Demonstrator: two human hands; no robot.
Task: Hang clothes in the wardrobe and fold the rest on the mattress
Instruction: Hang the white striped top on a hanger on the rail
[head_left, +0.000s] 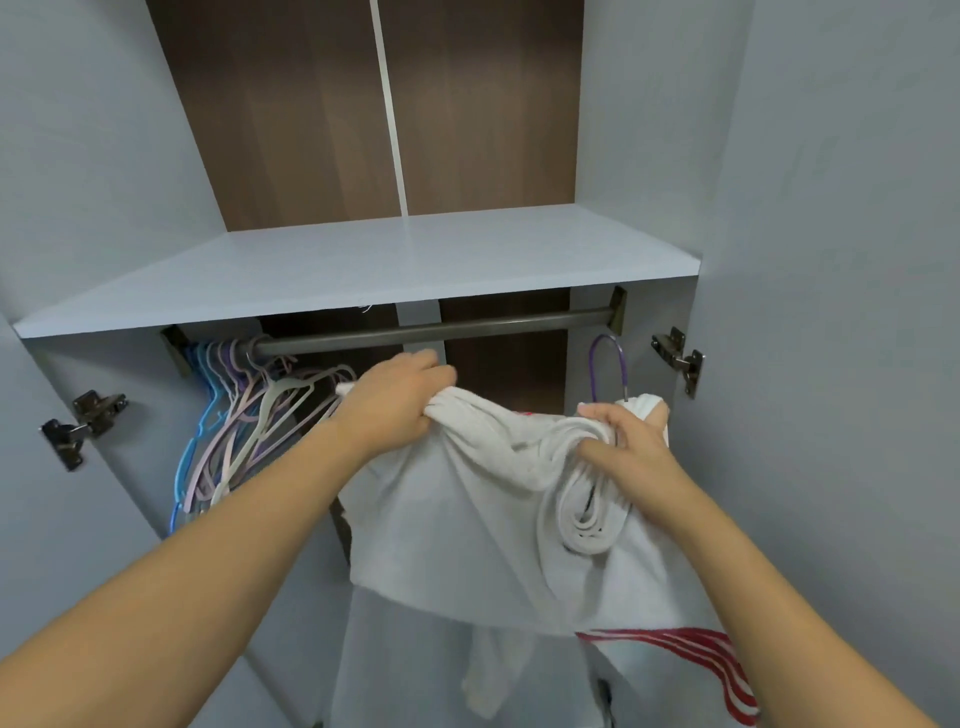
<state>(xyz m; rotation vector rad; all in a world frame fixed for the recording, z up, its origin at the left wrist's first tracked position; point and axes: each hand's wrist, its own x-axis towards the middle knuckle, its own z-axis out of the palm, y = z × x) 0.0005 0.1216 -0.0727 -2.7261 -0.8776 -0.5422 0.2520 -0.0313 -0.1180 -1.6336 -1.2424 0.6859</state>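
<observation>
A white garment with red stripes near its lower right hem hangs in front of the open wardrobe, just below the dark metal rail. My left hand grips a bunched fold at its upper left. My right hand grips the rolled collar part at its upper right. A purple hanger hook rises behind my right hand, near the rail's right end; the rest of that hanger is hidden by the cloth.
Several empty hangers in blue, pink, purple and grey crowd the rail's left end. A pale shelf lies above the rail. Door hinges sit on both side walls.
</observation>
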